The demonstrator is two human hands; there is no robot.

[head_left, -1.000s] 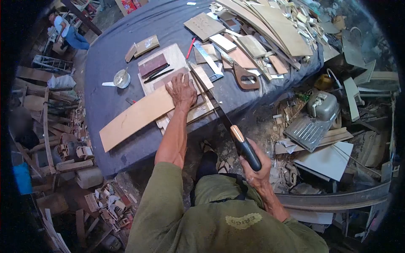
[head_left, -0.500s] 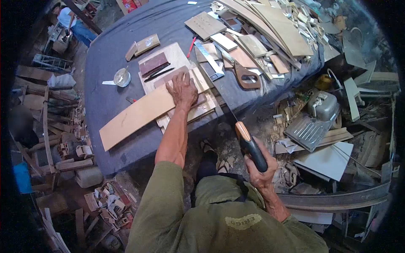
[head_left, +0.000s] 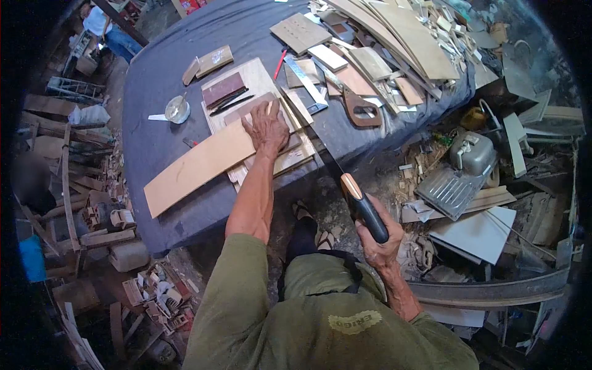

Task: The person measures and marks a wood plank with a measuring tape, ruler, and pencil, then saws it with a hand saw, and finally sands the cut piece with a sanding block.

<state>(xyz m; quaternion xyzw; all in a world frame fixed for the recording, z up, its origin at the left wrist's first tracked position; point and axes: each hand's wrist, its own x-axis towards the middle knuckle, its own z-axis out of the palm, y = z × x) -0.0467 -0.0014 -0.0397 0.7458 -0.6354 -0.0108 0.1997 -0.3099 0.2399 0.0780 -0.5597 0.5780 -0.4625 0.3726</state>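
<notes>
My left hand [head_left: 267, 128] lies spread over a long thin wooden board [head_left: 197, 166], pressing it onto a stack of wooden panels [head_left: 302, 154]. In my right hand [head_left: 381, 242] is the black and orange handle of a handsaw [head_left: 365, 209]. The saw's dark blade runs up and left to the board's right end, beside my left fingers; exactly where its teeth meet the wood is hard to see. Just beyond my left hand, dark pens [head_left: 229, 103] and a brown block [head_left: 223, 90] rest on the panels.
On the dark-covered table [head_left: 166, 74] are an open tub [head_left: 177, 110], a try square [head_left: 306, 83], a second handsaw [head_left: 361, 110], a red pencil [head_left: 280, 63] and heaped wood offcuts [head_left: 370, 65]. A metal sink [head_left: 453, 191] lies at right. Another person [head_left: 111, 31] is at far left.
My right hand and the handsaw have shifted slightly up and left along the blade's line. My left hand stays in place on the board.
</notes>
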